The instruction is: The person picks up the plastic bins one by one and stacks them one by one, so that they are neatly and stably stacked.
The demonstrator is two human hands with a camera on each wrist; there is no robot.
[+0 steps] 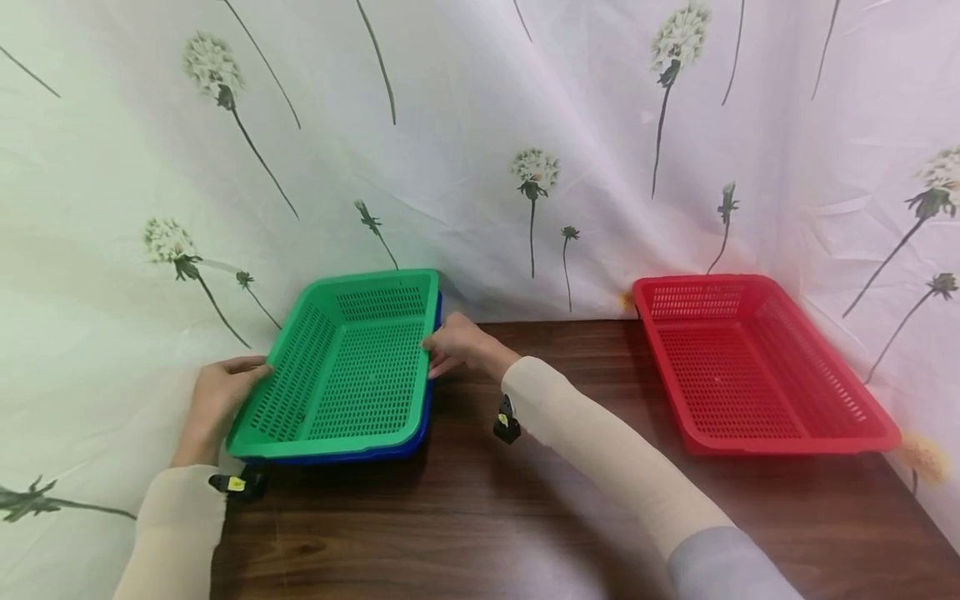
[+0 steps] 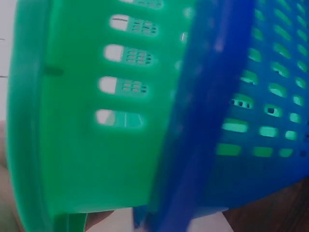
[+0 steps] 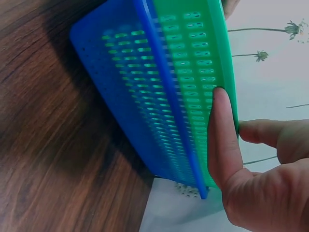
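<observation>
A green plastic basket (image 1: 367, 379) with slotted walls sits nested in a blue basket (image 1: 423, 417), partly lifted so a band of its outer wall shows above the blue rim (image 3: 161, 72). My left hand (image 1: 225, 392) grips the green basket's left rim. On the opposite side, my right hand (image 1: 459, 343) pinches the right rim; in the right wrist view the thumb is on one side and a finger (image 3: 223, 130) lies along the outer wall. The blue basket's base rests on the brown table, and most of its inside is hidden by the green one.
A red basket (image 1: 678, 408) of similar shape stands on the right part of the wood-grain table (image 1: 540, 517). Behind and to the left hangs a white cloth (image 1: 465, 208) printed with dandelions, close against the baskets' far edges.
</observation>
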